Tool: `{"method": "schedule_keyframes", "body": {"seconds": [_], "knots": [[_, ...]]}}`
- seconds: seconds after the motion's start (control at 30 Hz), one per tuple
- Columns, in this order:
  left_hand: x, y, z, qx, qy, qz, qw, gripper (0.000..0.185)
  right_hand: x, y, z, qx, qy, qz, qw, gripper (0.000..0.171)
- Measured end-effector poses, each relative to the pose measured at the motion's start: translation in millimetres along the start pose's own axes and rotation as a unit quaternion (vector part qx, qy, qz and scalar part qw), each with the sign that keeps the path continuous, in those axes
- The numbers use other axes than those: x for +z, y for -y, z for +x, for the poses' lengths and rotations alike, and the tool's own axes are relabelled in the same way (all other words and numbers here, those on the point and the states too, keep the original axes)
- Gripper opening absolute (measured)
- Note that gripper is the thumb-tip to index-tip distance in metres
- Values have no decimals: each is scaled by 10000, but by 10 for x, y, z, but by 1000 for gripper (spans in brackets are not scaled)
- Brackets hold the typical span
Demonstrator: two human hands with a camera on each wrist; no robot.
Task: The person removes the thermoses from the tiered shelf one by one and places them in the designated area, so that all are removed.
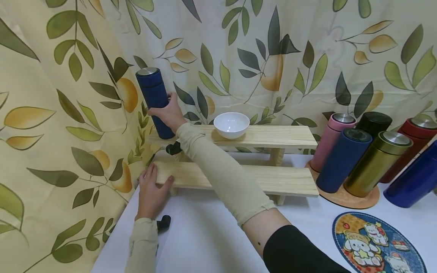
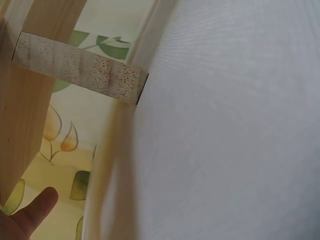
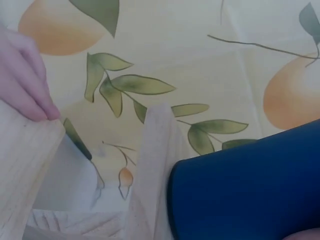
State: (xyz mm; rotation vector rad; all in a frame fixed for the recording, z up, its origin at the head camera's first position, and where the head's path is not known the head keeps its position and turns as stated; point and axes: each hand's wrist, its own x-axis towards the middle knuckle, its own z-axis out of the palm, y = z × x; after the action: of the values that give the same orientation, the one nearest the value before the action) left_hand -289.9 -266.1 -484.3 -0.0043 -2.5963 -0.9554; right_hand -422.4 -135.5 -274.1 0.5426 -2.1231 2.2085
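Wooden two-step shelf (image 1: 239, 178) is the thing to orient by, sitting on a white table (image 1: 205, 239) against a leafy curtain (image 1: 61, 113). Right hand (image 1: 168, 113) is wrapped around a dark blue flask (image 1: 154, 100), fingers curled round the lower part of its body. The flask stands upright on the far left end of the shelf's upper step. From the right wrist view you mostly get the flask's blue side (image 3: 250, 185) and a bit of wood, so nothing more on the grip there.

Left hand (image 1: 151, 191) rests on the left end of the lower step, fingers fairly straight and laid over the board's edge, not gripping anything.

White bowl (image 1: 231, 124) sits mid upper step, well apart from the flask. Right of the shelf, a bunch of coloured flasks (image 1: 362, 155) lean on a round wooden tray (image 1: 362, 199). Near the shelf's front right there's a cartoon mat (image 1: 375, 242).
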Motion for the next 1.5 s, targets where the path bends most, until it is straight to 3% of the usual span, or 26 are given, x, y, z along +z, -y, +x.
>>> {"method": "schedule_keyframes", "body": {"seconds": [0.43, 0.93, 1.27, 1.5], "knots": [[-1, -28, -16, -40, 66, 36, 10000, 92, -150, 79, -144, -285, 169, -223, 9992, 76], [-8, -61, -4, -35, 82, 106, 9999, 90, -387, 293, -336, -533, 730, -362, 9953, 89], [-10, -46, 2, -179, 162, 88, 9997, 94, -552, 493, -410, -615, 746, -304, 9949, 79], [-3, -38, -6, -156, 128, 54, 9998, 95, -774, 690, -372, -696, 626, -101, 9956, 85]]}}
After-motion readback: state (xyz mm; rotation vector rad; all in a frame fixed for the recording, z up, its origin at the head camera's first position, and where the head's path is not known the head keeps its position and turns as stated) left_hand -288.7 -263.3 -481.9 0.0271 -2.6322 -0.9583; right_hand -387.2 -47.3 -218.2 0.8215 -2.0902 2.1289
